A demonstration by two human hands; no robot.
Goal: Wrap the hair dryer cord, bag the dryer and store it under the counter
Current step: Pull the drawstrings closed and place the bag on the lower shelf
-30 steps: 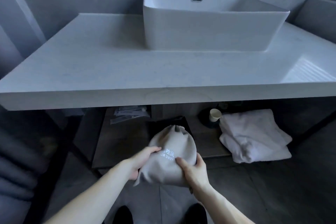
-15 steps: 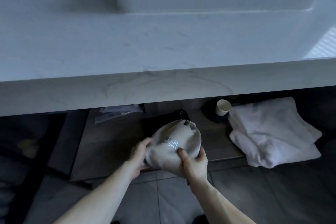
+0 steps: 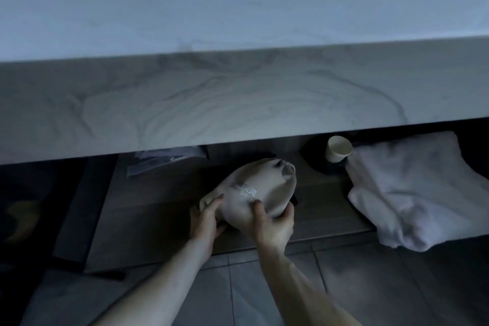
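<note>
The job looks close to finished. The hair dryer itself is out of sight, presumably inside the grey cloth bag (image 3: 260, 190), whose gathered mouth points toward the far right; the cord cannot be seen, so whether it is neatly wrapped cannot be told. What remains, by the look of it, is setting the bag down on the low wooden shelf (image 3: 164, 209) beneath the marble counter (image 3: 238, 103) and letting go.

The bag sits between both hands, just above the near middle of the shelf, and it is unclear whether its underside already touches the wood. The left hand (image 3: 207, 222) grasps the bag's near left end, thumb on top and fingers curled beneath. The right hand (image 3: 274, 225) clasps the near right side, thumb pressed over the printed lettering and fingers wrapped around the far flank.

To the right on the shelf stand a paper cup (image 3: 338, 148) and folded white towels (image 3: 415, 190), well apart from the bag. Some papers (image 3: 166, 157) lie at the far left.
</note>
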